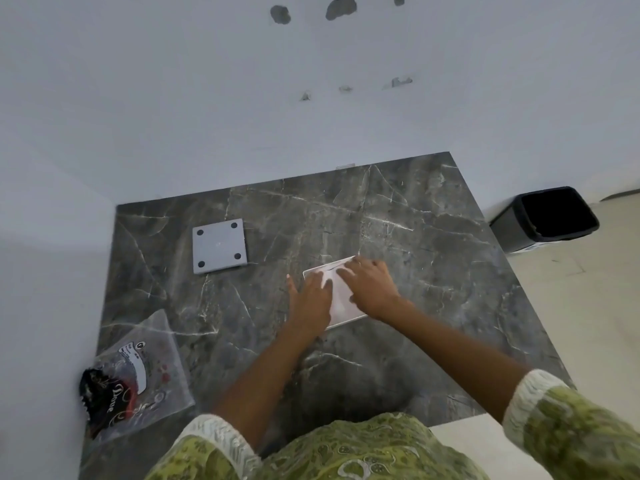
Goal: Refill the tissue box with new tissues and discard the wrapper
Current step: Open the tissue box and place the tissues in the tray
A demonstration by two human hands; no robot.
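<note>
A white tissue box (341, 303) lies on the dark marble table (433, 271), right of centre, with white tissues showing inside its rim. My left hand (311, 301) rests flat on its left side, fingers spread over the tissues. My right hand (372, 289) lies flat on the right side, pressing on the top. Neither hand grips anything. The grey lid (220, 247), a square plate with dark dots at its corners, lies apart at the back left. The clear plastic wrapper (138, 379), with black and red print, lies at the table's front left.
A black waste bin (554, 218) stands open on the pale floor at the right, beyond the table's edge. White walls close off the table's far side and left side. My patterned green sleeves fill the bottom of the view.
</note>
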